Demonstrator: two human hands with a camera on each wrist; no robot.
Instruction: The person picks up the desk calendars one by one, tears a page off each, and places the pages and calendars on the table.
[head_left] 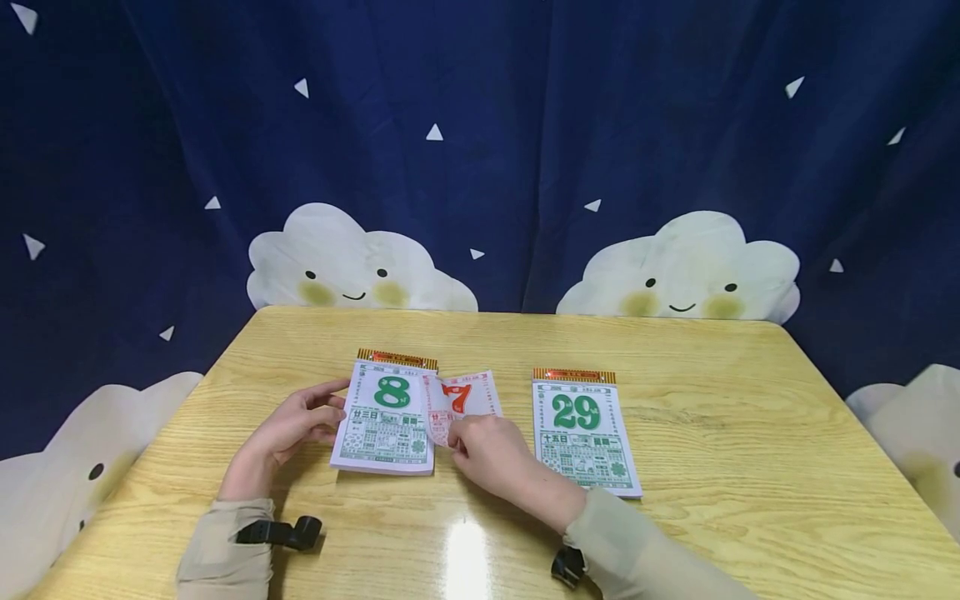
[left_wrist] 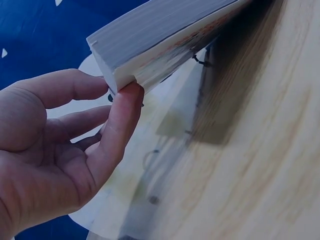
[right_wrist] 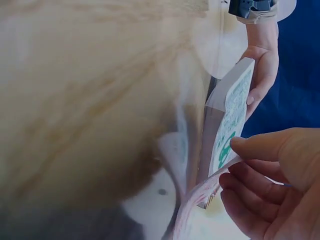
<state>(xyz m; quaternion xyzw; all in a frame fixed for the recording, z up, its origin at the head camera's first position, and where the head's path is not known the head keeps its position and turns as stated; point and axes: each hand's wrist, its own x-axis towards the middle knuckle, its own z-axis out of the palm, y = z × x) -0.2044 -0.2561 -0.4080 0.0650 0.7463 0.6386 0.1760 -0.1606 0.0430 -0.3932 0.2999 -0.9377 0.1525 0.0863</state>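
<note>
Left hand (head_left: 296, 425) braces the "8" calendar pad (head_left: 386, 417) mid-counter (head_left: 675, 533) with fingers straight against its edge, so right hand (head_left: 491, 454), grip pinched on the loose "7" sheet (head_left: 461, 400), can pull it clear.

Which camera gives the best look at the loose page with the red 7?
The head view: the loose page lies face up, its red 7 readable, pinched by the right hand. The right wrist view shows only its curled pinkish edge; the left wrist view does not show it clearly.

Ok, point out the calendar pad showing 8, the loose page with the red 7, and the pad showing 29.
calendar pad showing 8 (head_left: 385, 421), head view, top sheet.
loose page with red 7 (head_left: 463, 395), head view, middle.
pad showing 29 (head_left: 583, 433), head view, top sheet.
</note>
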